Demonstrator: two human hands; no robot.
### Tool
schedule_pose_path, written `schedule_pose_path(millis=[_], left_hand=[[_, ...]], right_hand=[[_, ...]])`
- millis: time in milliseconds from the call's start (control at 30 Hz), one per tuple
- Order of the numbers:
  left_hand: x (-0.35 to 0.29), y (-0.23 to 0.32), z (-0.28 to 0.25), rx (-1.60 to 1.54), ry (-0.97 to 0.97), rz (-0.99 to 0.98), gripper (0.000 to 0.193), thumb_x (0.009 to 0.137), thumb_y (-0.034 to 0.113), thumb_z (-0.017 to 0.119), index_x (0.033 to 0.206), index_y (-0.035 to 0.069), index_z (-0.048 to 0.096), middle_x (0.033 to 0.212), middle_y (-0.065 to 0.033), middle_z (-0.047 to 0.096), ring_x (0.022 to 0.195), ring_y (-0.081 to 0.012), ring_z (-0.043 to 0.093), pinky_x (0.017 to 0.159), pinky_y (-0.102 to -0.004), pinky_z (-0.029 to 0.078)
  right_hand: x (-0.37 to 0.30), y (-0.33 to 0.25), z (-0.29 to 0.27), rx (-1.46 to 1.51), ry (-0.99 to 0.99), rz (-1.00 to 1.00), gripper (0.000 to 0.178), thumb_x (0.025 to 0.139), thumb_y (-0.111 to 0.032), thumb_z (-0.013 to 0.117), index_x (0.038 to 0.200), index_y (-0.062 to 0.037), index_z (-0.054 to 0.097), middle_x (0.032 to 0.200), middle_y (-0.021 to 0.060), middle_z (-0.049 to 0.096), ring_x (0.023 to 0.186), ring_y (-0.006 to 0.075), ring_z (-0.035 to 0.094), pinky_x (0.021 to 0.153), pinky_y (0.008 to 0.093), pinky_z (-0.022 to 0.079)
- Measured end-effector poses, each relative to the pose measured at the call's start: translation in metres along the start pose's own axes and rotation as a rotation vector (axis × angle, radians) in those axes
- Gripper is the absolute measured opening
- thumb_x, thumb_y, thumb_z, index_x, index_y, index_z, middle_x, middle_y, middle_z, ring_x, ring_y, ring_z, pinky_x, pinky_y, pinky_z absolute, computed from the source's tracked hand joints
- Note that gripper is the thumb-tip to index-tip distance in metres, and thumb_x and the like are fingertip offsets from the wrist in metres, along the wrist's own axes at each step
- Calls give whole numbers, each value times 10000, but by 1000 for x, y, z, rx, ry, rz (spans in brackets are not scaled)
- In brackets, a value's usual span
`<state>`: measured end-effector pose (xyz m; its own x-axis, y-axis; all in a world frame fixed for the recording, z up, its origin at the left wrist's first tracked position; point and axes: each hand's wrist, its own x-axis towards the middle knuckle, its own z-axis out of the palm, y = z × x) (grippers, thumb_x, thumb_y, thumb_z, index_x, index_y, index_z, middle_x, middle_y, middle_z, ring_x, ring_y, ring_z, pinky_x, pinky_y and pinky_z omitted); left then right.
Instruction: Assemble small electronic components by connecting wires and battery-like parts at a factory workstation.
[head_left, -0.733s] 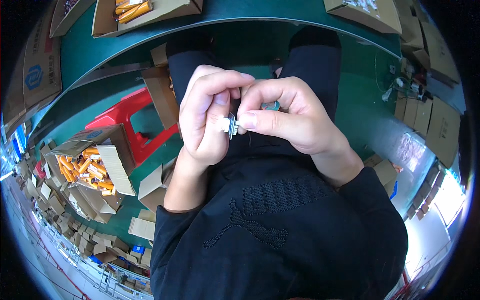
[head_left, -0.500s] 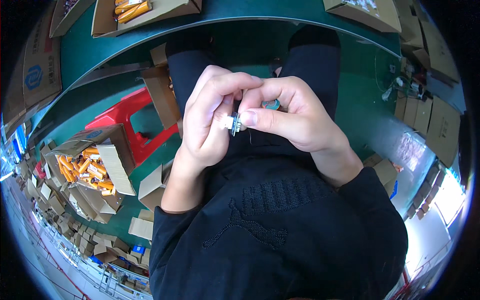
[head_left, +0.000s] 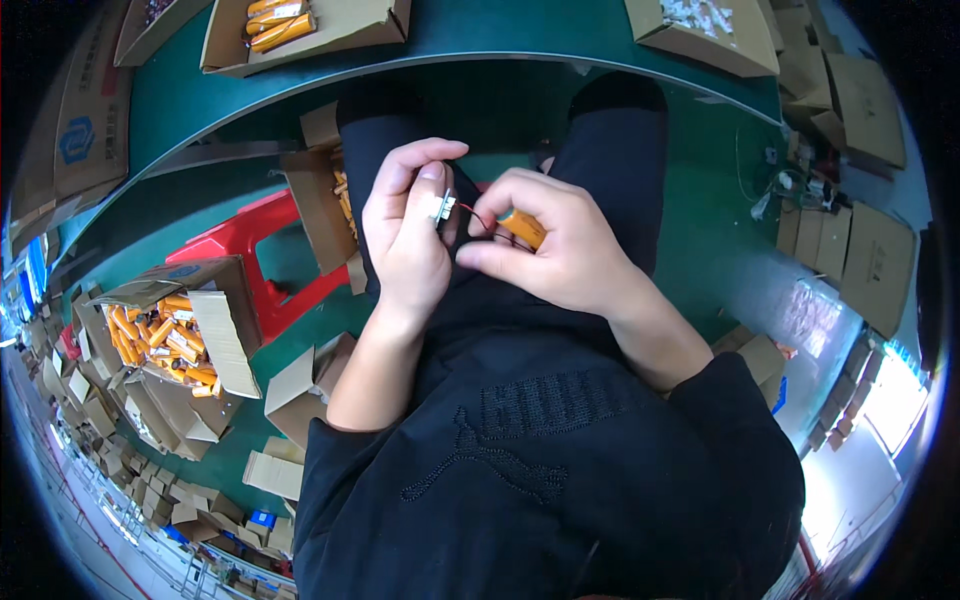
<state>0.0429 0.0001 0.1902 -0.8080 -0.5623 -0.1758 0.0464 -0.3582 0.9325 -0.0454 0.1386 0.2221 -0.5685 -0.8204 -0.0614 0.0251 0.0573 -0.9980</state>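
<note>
Over my lap, my left hand [head_left: 408, 235] pinches a small circuit board with a white connector [head_left: 445, 208] between thumb and fingers. An orange cylindrical battery [head_left: 523, 229] rests in my curled right hand [head_left: 575, 245], its end pointing up and left. Thin red and black wires [head_left: 478, 214] run from the board's side toward the battery. The two hands are a short way apart, level with each other. Part of the battery and the wires' far ends are hidden by my right fingers.
A green table edge [head_left: 480, 58] curves across the top, bearing a carton of orange batteries [head_left: 228, 62] and a carton of white parts [head_left: 680, 42]. On the left stand a red stool [head_left: 215, 240] and an open carton of orange batteries [head_left: 240, 345]. More cartons [head_left: 870, 250] stack up right.
My right hand has drawn away from the left, so the wires and the orange battery now show. My left hand keeps the board, its fingers now more raised.
</note>
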Motion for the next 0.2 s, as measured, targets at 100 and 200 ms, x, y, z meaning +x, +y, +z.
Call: schedule_pose_path(millis=[100, 200], left_hand=[[-5, -8, -1, 23, -33, 84, 229, 1066, 151, 489, 1156, 52, 674, 754, 12, 545, 549, -38, 386, 493, -204, 277], [-16, -4, 2, 46, -72, 51, 233, 1057, 139, 494, 1174, 50, 675, 781, -2, 558, 573, -48, 416, 507, -201, 314]], right_hand=[[-11, -3, -4, -238, -12, -122, 27, 918, -25, 688, 939, -30, 673, 927, 68, 664, 679, 139, 547, 622, 239, 428], [-24, 5, -8, -175, 36, -115, 398, 883, -200, 799, 1225, -97, 623, 965, 65, 668, 752, 182, 612, 672, 264, 495]])
